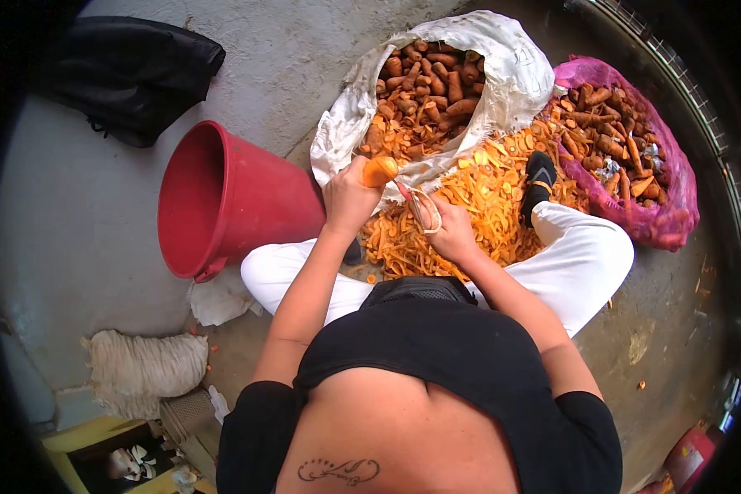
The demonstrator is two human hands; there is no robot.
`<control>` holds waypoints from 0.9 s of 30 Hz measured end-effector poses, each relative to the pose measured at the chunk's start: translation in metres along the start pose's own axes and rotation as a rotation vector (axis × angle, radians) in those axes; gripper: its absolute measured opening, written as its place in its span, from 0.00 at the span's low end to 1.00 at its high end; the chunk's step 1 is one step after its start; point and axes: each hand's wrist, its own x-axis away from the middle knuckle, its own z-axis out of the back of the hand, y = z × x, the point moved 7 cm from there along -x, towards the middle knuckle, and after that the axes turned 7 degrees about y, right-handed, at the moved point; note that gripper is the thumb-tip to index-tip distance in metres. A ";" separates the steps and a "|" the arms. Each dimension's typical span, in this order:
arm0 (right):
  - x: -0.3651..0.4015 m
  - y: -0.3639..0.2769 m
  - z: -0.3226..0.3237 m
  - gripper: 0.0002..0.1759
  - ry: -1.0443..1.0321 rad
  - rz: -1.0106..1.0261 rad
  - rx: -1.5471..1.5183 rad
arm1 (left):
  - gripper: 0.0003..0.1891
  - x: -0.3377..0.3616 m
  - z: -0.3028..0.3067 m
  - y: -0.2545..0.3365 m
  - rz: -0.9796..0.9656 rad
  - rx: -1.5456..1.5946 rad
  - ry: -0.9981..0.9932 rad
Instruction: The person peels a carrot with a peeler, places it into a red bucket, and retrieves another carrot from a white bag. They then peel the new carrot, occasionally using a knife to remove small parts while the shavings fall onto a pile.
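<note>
While the left hand (352, 198) grips a bright orange carrot (380, 170) and the right hand (453, 232) closes around a peeler (424, 210), a large peel heap (486, 193) lies beneath; the white sack (510, 74) and pink bag (675, 214) beyond look largely full of unpeeled carrots.

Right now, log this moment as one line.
left hand: holds carrot | right hand: holds peeler | below: peel pile | nearby: white sack, red bucket

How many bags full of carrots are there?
2. A white sack sits ahead of the person; a pink mesh bag lies to its right. More may lie outside the view.
</note>
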 end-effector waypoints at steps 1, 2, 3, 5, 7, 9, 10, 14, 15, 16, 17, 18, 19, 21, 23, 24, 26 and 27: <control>0.000 -0.001 0.000 0.18 0.003 0.000 0.011 | 0.12 0.000 0.001 0.000 -0.004 -0.003 0.006; 0.000 -0.002 0.001 0.18 0.014 0.002 0.005 | 0.12 0.000 0.001 0.001 -0.011 -0.012 0.017; 0.001 -0.006 0.002 0.19 0.025 0.004 -0.002 | 0.12 0.000 0.001 0.001 -0.019 -0.021 0.029; 0.002 -0.008 0.002 0.19 0.038 -0.008 -0.002 | 0.11 0.001 0.002 0.002 -0.037 -0.048 0.048; 0.002 -0.006 0.002 0.19 0.045 -0.035 0.009 | 0.10 0.000 0.003 0.004 -0.060 -0.081 0.063; 0.002 -0.004 0.000 0.19 0.042 -0.030 0.012 | 0.09 0.001 0.005 0.007 -0.103 -0.132 0.084; 0.001 -0.004 0.000 0.19 0.041 -0.027 0.014 | 0.09 0.001 0.005 0.009 -0.125 -0.158 0.095; 0.002 -0.002 -0.002 0.19 0.037 -0.052 0.000 | 0.09 0.002 0.005 0.007 -0.232 -0.251 0.185; 0.002 -0.002 -0.002 0.19 0.031 -0.064 0.002 | 0.09 0.002 0.006 0.008 -0.244 -0.268 0.195; 0.002 -0.001 -0.002 0.20 0.026 -0.076 0.003 | 0.09 0.002 0.006 0.009 -0.256 -0.285 0.205; 0.002 -0.002 -0.002 0.20 0.028 -0.079 0.002 | 0.09 0.002 0.006 0.009 -0.255 -0.282 0.206; 0.001 -0.003 -0.001 0.20 0.031 -0.081 0.001 | 0.09 0.002 0.005 0.009 -0.253 -0.280 0.206; 0.001 -0.004 -0.001 0.20 0.033 -0.083 0.001 | 0.09 0.002 0.004 0.010 -0.251 -0.278 0.207; -0.002 -0.003 -0.001 0.21 0.031 -0.118 -0.003 | 0.09 0.002 0.001 0.010 -0.177 -0.202 0.162; -0.004 -0.001 -0.001 0.22 0.014 -0.159 0.015 | 0.09 0.003 -0.001 0.008 -0.120 -0.161 0.133; -0.004 0.000 -0.002 0.22 0.001 -0.181 0.034 | 0.09 0.004 -0.002 0.007 -0.102 -0.158 0.127; -0.004 0.001 -0.002 0.22 -0.019 -0.212 0.053 | 0.09 0.005 -0.002 0.007 -0.122 -0.183 0.164; -0.004 0.001 -0.002 0.22 -0.026 -0.221 0.051 | 0.09 0.006 -0.001 0.006 -0.160 -0.212 0.205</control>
